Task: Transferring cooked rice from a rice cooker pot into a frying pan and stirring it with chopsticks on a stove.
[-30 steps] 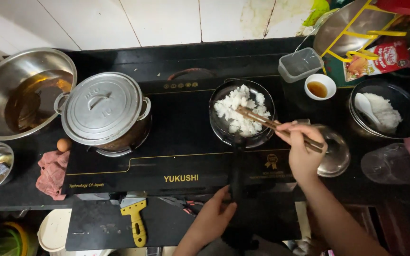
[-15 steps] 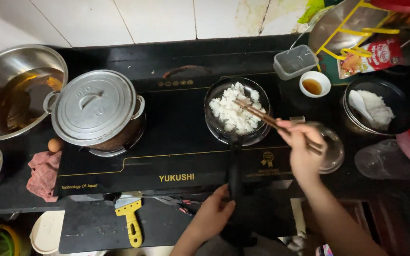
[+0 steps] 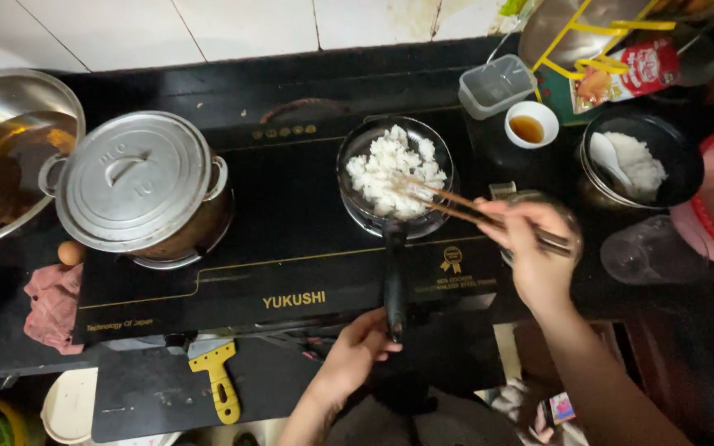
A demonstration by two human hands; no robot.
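Head camera looks down at a black stove top (image 3: 291, 248). On it sits a small black frying pan (image 3: 396, 175) full of white rice (image 3: 394, 165). Its long handle (image 3: 394, 277) points back at the person. The left hand (image 3: 353, 353) is closed around the end of that handle. The right hand (image 3: 530, 248) pinches a pair of wooden chopsticks (image 3: 448, 202) tight, and their tips poke into the rice, just left of the hand. Right under that hand is a glass lid (image 3: 568, 227). Up past the chopsticks sit a clear plastic box (image 3: 497, 83) and a little white bowl of brown sauce (image 3: 530, 124). Off to the right of the hand is a black pot of rice with a white scoop (image 3: 642, 161). Far left of the pan stands a silver pot with its lid on (image 3: 138, 190).
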